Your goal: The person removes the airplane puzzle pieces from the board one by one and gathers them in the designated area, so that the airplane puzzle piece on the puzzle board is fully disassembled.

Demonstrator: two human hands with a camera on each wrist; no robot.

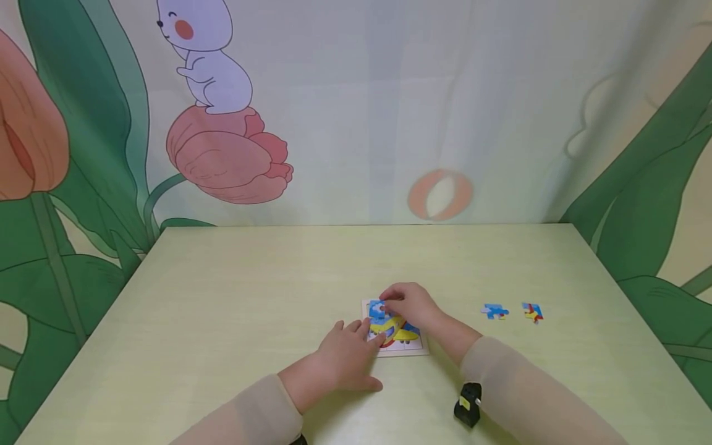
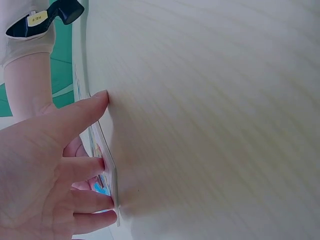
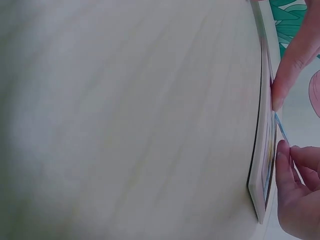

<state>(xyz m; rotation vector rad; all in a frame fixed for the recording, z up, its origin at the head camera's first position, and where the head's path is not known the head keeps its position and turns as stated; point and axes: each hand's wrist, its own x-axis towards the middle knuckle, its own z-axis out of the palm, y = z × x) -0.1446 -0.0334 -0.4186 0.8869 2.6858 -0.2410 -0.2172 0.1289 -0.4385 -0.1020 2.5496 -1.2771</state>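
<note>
A small jigsaw puzzle board point(image 1: 403, 353) with a pale frame lies on the table, showing a yellow airplane on blue. My right hand point(image 1: 414, 304) is over its far side, pinching a blue puzzle piece point(image 1: 376, 308) between thumb and fingers. In the right wrist view that piece point(image 3: 282, 127) stands tilted above the board, its lower edge by a left fingertip. Along the board's left side, my left hand point(image 1: 346, 358) lies with spread, fairly straight fingers. Its fingertips touch the frame point(image 2: 114, 180) in the left wrist view, while the thumb points away from the board.
Two loose puzzle pieces lie right of the board: a mostly blue one point(image 1: 494, 311) and a blue, red and yellow one point(image 1: 533, 312). The pale table point(image 1: 222, 290) ends at a curtain point(image 1: 345, 123) printed with flowers and an animal. A black wrist camera point(image 1: 468, 405) hangs by the right sleeve.
</note>
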